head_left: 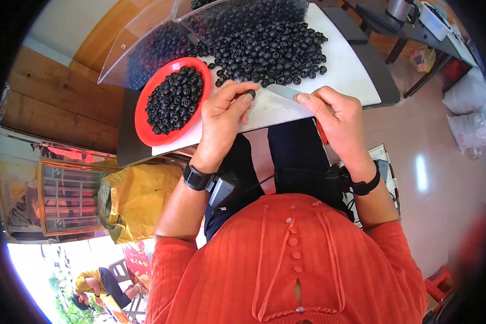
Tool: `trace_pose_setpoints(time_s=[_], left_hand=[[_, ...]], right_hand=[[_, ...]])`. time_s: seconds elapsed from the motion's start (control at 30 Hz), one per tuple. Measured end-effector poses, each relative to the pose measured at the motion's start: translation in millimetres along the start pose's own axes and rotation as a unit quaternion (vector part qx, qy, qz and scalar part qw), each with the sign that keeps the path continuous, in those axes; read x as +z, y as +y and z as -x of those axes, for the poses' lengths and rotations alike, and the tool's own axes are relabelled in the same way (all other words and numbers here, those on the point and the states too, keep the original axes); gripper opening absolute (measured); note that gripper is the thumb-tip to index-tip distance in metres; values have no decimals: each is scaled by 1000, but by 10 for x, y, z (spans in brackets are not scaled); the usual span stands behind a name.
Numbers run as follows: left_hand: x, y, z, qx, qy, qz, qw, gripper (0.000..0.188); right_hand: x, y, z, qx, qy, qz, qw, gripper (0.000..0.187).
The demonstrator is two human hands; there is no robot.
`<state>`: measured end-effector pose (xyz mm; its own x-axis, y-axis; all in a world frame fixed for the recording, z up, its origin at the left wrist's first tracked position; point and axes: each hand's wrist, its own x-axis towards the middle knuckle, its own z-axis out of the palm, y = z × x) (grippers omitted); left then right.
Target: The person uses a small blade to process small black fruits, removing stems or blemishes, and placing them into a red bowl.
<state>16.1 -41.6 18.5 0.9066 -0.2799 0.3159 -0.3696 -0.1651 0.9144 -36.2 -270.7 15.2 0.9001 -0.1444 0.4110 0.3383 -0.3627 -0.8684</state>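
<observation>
My left hand [225, 112] pinches one black bead [250, 93] between thumb and fingertips, just in front of a big pile of black beads [264, 54]. In my right hand [332, 113] is a knife [284, 92], its pale flat blade pointing left toward that bead. The blade's tip lies near the pile's front edge, a little apart from the pinched bead. My fingers cover most of the handle. Left of my left hand, a red oval dish [140, 116] holds many similar black beads, which have round openings.
Beads and dish rest on a white board [356, 81] over a dark table. A clear plastic panel [140, 48] stands behind the dish. A yellow bag [140, 200] hangs at the left. White sacks [464, 119] are at the right. Another person [100, 283] sits far off, lower left.
</observation>
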Motion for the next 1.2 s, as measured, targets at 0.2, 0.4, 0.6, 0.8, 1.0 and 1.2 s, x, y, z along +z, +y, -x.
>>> trace_pose_setpoints(time_s=[0.2, 0.4, 0.6, 0.8, 1.0, 1.2], left_hand=[[110, 18, 44, -54, -13, 267, 962, 25], [137, -32, 40, -28, -32, 291, 956, 27], [162, -37, 39, -15, -27, 288, 957, 28], [142, -31, 33, -18, -35, 285, 958, 27], [150, -20, 28, -25, -31, 296, 954, 27], [165, -34, 43, -22, -32, 297, 954, 27]], right_hand=[[56, -9, -24, -36, 8, 84, 996, 41], [80, -19, -22, -40, 13, 141, 989, 42], [96, -43, -14, -47, 20, 168, 984, 40], [133, 0, -11, -93, 36, 192, 976, 42], [132, 18, -26, -115, 38, 202, 972, 44], [92, -1, -38, -106, 14, 198, 974, 43]])
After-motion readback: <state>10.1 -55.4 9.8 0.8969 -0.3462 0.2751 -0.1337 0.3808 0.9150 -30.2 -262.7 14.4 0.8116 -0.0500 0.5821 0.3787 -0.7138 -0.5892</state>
